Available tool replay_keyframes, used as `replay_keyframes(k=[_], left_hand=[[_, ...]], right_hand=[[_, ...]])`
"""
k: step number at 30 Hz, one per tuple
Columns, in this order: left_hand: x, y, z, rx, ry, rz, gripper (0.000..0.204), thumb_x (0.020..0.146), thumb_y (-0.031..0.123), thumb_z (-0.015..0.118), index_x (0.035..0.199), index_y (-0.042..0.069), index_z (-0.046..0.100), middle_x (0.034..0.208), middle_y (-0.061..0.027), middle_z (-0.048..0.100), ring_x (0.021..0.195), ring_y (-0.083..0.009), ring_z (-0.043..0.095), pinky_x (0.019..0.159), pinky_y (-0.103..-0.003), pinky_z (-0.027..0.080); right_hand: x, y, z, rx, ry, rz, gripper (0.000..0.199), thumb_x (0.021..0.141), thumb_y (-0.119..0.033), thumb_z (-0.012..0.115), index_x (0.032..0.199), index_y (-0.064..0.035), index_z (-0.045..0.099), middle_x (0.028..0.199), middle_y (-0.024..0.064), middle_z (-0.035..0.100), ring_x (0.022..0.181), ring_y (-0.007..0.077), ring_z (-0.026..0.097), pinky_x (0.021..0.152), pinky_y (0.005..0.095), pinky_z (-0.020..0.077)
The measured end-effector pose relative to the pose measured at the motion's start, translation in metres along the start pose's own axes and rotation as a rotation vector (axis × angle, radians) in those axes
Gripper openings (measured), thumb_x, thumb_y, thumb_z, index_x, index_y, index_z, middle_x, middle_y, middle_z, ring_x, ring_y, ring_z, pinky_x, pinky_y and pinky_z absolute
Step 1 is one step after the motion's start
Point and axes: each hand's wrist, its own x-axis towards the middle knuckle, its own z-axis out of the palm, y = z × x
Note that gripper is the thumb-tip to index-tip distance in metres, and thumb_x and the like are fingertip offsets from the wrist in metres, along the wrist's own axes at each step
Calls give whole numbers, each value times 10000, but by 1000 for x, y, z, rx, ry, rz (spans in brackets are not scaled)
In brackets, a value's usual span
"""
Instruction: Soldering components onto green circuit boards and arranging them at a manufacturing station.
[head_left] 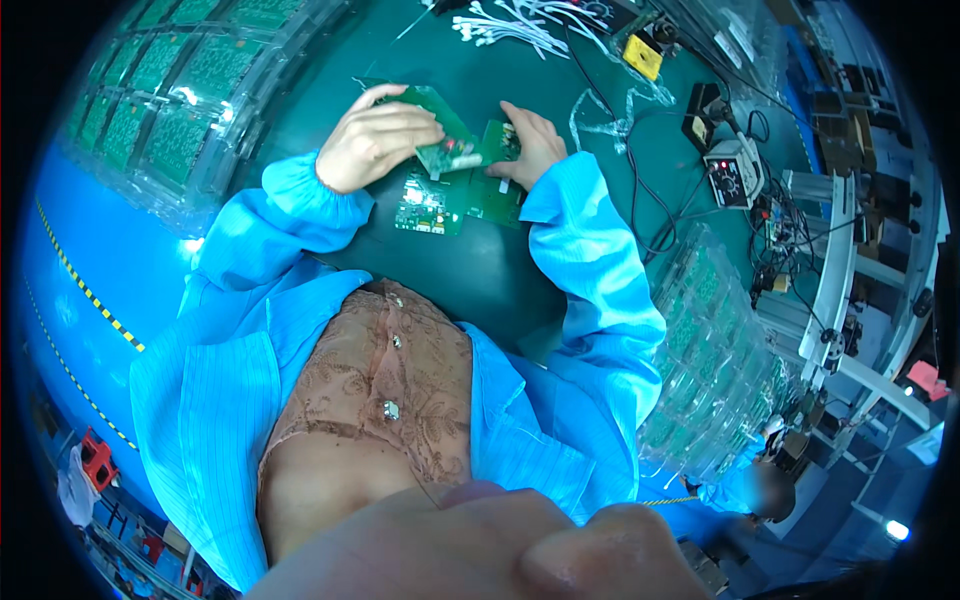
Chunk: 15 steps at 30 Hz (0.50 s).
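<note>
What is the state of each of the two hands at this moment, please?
Left hand: closed on a tilted green circuit board.
Right hand: partly open, thumb and fingers at a second green board; whether it grips cannot be told.

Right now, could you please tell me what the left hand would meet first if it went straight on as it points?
Past its held board, the left hand would probably first meet the right-hand board, at the right hand, though depth between them is hard to judge.
</note>
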Motion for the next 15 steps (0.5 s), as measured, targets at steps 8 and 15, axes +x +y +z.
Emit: replay_keyframes(k=[8,15], left_hand=[[-48,-7,6,1,-5,-133,306,663,-35,711,932,111,707,1206,-39,612,1259,-268,469,1067,-530,294],[-43,-9,11,45,11,-76,295,660,6,703,936,109,715,1160,-23,617,1181,-239,507,1046,-516,330]], right_hand=[[-51,49,-13,334,-208,289,412,679,-315,836,823,-3,608,678,83,615,621,144,586,551,305,451],[-145,0,12,791,301,922,471,840,-396,689,677,24,552,571,125,597,439,177,591,354,274,471]])
